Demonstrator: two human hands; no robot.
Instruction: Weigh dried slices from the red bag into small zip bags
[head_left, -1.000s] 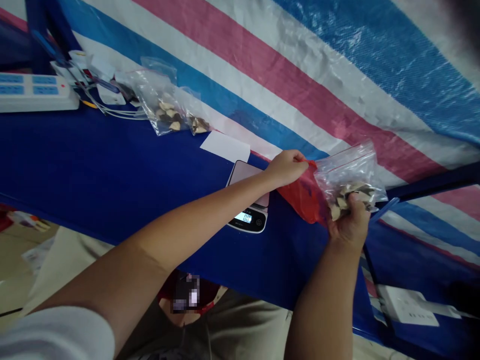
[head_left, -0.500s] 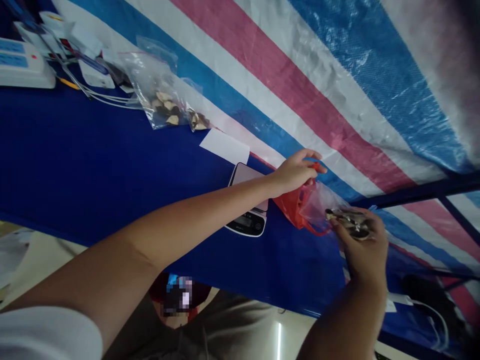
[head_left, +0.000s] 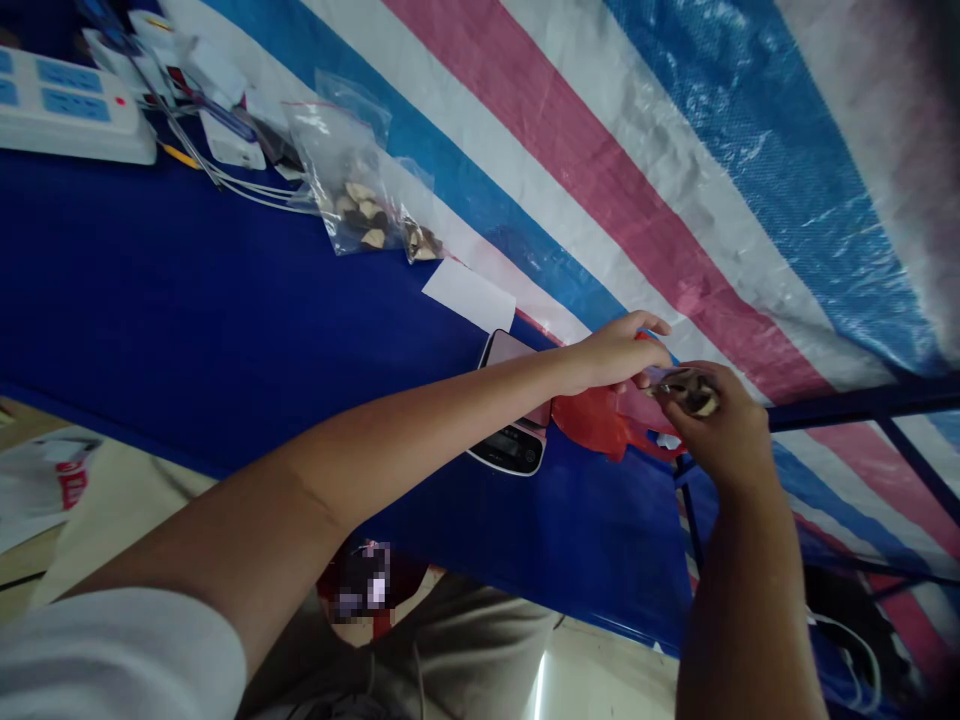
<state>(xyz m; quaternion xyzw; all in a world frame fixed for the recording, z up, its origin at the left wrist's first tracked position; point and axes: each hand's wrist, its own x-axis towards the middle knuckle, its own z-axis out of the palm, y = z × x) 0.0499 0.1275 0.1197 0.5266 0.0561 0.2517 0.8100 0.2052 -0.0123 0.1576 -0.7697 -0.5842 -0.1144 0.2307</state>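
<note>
My right hand [head_left: 731, 425] grips a small clear plastic bag of dark and cream pieces [head_left: 694, 392] that look like dried mushroom slices. Close beside it, my left hand [head_left: 619, 355] has its thumb and some fingers closed at the top of a red plastic bag [head_left: 592, 418], one finger stretched out. The red bag sags on the blue table, its loop hanging below my right hand. Left of it lies a flat kitchen scale [head_left: 511, 448], partly hidden under my left forearm.
A white paper [head_left: 471, 293] lies behind the scale. Farther left are clear bags of similar pieces [head_left: 364, 215], cables and a white power strip [head_left: 90, 105]. A striped tarp wall [head_left: 570, 130] rises behind the blue table [head_left: 187, 300]. Dark metal bars [head_left: 840, 405] stand at right.
My right hand has brought the clear bag up and left, close to my left hand at the red bag's opening. The view has shifted slightly.
</note>
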